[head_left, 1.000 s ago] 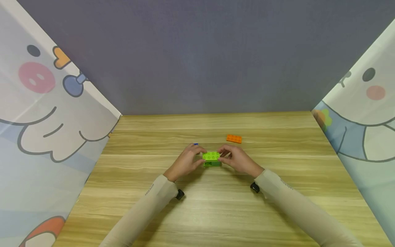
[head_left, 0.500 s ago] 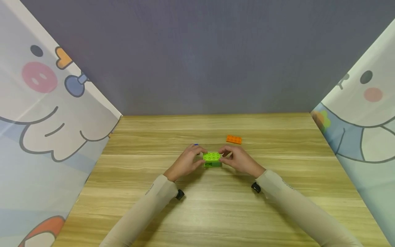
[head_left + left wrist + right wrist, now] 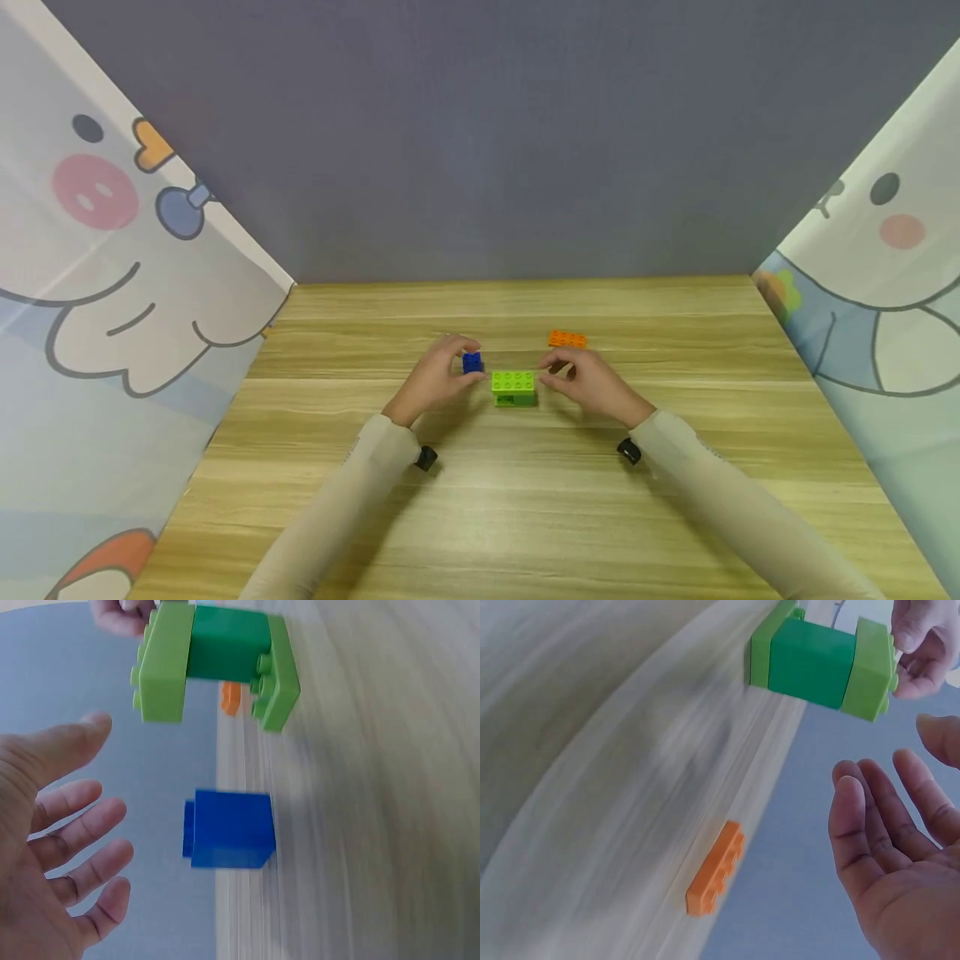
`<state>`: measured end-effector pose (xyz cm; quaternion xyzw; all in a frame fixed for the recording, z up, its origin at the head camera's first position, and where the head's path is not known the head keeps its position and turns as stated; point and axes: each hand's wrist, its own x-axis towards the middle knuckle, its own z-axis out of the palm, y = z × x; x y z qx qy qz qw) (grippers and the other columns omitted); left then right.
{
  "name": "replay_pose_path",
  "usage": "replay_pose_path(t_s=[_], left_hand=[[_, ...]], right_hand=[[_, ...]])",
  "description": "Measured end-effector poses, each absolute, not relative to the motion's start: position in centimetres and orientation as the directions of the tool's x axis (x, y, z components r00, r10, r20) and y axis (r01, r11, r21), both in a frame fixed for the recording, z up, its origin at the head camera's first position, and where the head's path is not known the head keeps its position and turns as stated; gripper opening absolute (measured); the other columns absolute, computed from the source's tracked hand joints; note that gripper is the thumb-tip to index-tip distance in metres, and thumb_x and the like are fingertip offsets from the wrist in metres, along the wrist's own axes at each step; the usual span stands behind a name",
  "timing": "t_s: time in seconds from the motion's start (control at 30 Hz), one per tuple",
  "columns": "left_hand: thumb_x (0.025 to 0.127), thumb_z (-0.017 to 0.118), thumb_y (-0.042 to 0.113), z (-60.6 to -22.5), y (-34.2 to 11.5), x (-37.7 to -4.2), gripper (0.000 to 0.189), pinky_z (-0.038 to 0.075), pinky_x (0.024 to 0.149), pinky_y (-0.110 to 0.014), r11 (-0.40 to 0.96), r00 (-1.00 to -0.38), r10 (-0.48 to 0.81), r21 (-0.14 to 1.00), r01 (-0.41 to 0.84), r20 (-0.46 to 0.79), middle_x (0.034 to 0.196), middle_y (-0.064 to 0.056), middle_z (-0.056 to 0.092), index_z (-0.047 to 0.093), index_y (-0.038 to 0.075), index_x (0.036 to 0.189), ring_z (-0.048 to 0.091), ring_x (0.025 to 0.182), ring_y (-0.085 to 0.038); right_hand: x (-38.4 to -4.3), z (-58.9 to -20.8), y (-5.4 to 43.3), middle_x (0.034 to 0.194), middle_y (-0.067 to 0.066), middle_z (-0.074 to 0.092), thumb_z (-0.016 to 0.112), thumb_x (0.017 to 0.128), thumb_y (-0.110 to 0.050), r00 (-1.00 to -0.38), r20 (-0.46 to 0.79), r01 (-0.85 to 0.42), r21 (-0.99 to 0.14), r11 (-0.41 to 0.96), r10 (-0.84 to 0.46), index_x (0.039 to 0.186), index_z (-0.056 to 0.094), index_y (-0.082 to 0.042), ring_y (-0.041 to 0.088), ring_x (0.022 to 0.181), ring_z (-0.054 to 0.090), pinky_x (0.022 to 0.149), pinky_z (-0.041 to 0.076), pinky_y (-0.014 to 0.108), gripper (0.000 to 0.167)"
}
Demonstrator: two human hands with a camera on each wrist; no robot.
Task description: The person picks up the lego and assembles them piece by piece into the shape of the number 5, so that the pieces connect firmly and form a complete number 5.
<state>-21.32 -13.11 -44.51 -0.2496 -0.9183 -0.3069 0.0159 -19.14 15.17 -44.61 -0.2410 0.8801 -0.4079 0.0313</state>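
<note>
A stack of building bricks (image 3: 513, 383) stands on the table in front of me. Its light green top plate overhangs a dark green brick (image 3: 229, 643), which sits at one end of a light green base plate (image 3: 283, 679). Left of the stack stands a small blue brick (image 3: 472, 362). My left hand (image 3: 438, 375) is around the blue brick in the head view, but the left wrist view shows thumb and fingers apart from it. To the right of the stack, my right hand (image 3: 592, 382) holds nothing; its fingers are loosely bent.
An orange brick (image 3: 567, 339) lies flat behind my right hand, studs up. The wooden table (image 3: 525, 517) ends at a grey wall (image 3: 517, 142) at the back. Printed cartoon panels (image 3: 97, 275) flank it on both sides.
Both hands have let go of the light green top plate. My left hand has moved left toward the blue brick, now in fuller view; my right hand has drawn slightly right.
</note>
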Motion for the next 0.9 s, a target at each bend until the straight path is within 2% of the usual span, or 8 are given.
replay_pose_path(t_s=[0.03,0.13,0.3,0.43,0.6,0.73,0.9], left_hand=[[0.083,0.075,0.028,-44.5,-13.3,-21.5,0.044,0.046,0.084,-0.037,0.695,-0.883,0.434,0.556,0.455,0.179,0.116,0.0,0.057,0.06,0.011,0.12,0.055,0.102,-0.023],[0.084,0.074,0.024,-44.5,-13.7,-21.9,0.044,0.047,0.084,-0.037,0.713,-0.895,0.409,0.55,0.435,0.179,0.115,-0.002,0.057,0.06,0.008,0.121,0.054,0.102,-0.024],[0.083,0.075,0.022,-45.2,-14.0,-22.6,0.045,0.041,0.094,-0.042,0.761,-0.918,0.353,0.515,0.395,0.182,0.118,-0.006,0.056,0.06,0.005,0.122,0.049,0.112,-0.025],[0.082,0.076,0.023,-46.0,-14.3,-23.1,0.047,0.036,0.1,-0.045,0.79,-0.939,0.314,0.51,0.339,0.138,0.122,-0.009,0.055,0.06,0.003,0.122,0.045,0.119,-0.029],[0.083,0.075,0.022,-46.8,-14.7,-23.4,0.04,0.04,0.095,-0.042,0.799,-0.946,0.306,0.512,0.316,0.107,0.113,-0.008,0.06,0.064,0.001,0.114,0.049,0.111,-0.027],[0.083,0.075,0.019,-47.1,-14.6,-23.6,0.029,0.042,0.092,-0.04,0.785,-0.935,0.329,0.513,0.347,0.129,0.105,-0.007,0.062,0.066,0.004,0.106,0.052,0.104,-0.025],[0.083,0.075,0.018,-47.1,-14.4,-23.7,0.026,0.043,0.092,-0.039,0.769,-0.925,0.357,0.52,0.372,0.134,0.106,-0.006,0.062,0.066,0.006,0.104,0.052,0.105,-0.025]], right_hand=[[-19.2,-44.6,15.3,0.102,0.001,0.065,0.067,0.09,-0.02,-0.881,0.144,-0.401,-0.731,0.552,-0.451,0.108,0.068,-0.008,0.014,0.088,0.06,0.07,0.049,0.032,0.021],[-19.4,-44.4,15.8,0.101,0.0,0.065,0.067,0.09,-0.02,-0.883,0.142,-0.399,-0.727,0.558,-0.447,0.108,0.068,-0.009,0.014,0.088,0.06,0.069,0.049,0.032,0.021],[-19.5,-43.8,16.1,0.1,-0.001,0.065,0.066,0.091,-0.02,-0.89,0.143,-0.391,-0.726,0.565,-0.432,0.105,0.068,-0.013,0.015,0.088,0.06,0.07,0.049,0.032,0.016],[-19.5,-43.6,16.0,0.1,0.0,0.065,0.067,0.09,-0.019,-0.889,0.151,-0.396,-0.729,0.559,-0.433,0.104,0.068,-0.013,0.015,0.088,0.06,0.07,0.049,0.032,0.015],[-19.3,-43.6,15.8,0.099,-0.002,0.063,0.066,0.091,-0.02,-0.891,0.124,-0.374,-0.745,0.552,-0.437,0.106,0.068,-0.008,0.017,0.089,0.059,0.071,0.049,0.033,0.019],[-19.2,-43.4,15.9,0.099,-0.001,0.064,0.066,0.091,-0.019,-0.897,0.131,-0.369,-0.747,0.553,-0.422,0.104,0.068,-0.012,0.017,0.088,0.059,0.071,0.049,0.033,0.015],[-19.1,-43.2,16.1,0.101,0.003,0.066,0.066,0.091,-0.018,-0.892,0.17,-0.397,-0.737,0.547,-0.418,0.103,0.068,-0.015,0.015,0.088,0.059,0.07,0.049,0.033,0.013]])
